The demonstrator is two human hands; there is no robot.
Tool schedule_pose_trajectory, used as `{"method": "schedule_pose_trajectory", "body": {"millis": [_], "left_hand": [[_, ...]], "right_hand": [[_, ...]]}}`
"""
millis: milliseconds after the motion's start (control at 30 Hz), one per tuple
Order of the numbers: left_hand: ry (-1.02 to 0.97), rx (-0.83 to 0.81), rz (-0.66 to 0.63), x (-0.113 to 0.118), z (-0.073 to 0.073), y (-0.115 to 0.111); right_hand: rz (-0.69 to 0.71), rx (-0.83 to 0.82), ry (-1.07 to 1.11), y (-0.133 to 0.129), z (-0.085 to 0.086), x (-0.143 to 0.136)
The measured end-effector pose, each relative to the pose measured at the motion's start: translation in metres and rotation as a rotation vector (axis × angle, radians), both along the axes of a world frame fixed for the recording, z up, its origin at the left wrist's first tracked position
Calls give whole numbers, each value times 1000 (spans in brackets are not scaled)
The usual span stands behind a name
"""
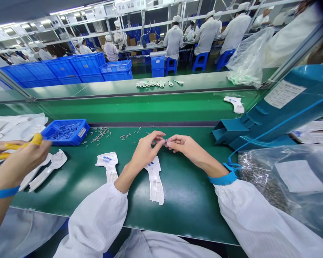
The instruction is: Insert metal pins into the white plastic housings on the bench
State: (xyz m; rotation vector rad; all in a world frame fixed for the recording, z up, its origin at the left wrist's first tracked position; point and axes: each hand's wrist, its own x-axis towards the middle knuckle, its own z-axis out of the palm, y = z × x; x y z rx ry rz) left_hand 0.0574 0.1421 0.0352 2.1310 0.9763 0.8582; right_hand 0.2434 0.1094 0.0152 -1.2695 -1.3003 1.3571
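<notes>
Silvery bit [165, 142] between left grip [147, 147] and right grip [185, 145], white shell [156, 182] nearby

Nearer us than our grip lies a handle shell [156, 184] | left: another shell [107, 162], loose metal bits [100, 134], a tray [74, 138] | right: holder [277, 102], bag [267, 179] | behind, we have a shelf [102, 87]

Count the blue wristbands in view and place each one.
2: one wristband around the wearer's right wrist, the other wristband around a neighbouring person's wrist, far left. More may be hidden.
</notes>
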Motion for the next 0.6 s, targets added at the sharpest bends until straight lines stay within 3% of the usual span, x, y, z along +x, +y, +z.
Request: {"method": "schedule_pose_trajectory", "body": {"millis": [200, 400, 600], "left_hand": [[20, 1, -7, 1, 0, -2], [-99, -103, -42, 2, -6, -1], [-79, -94, -8, 2, -4, -3]], "right_hand": [[-18, 54, -50, 1, -3, -1], [-64, 180, -45, 0, -5, -5], [-79, 169, -25, -1, -8, -9]]}}
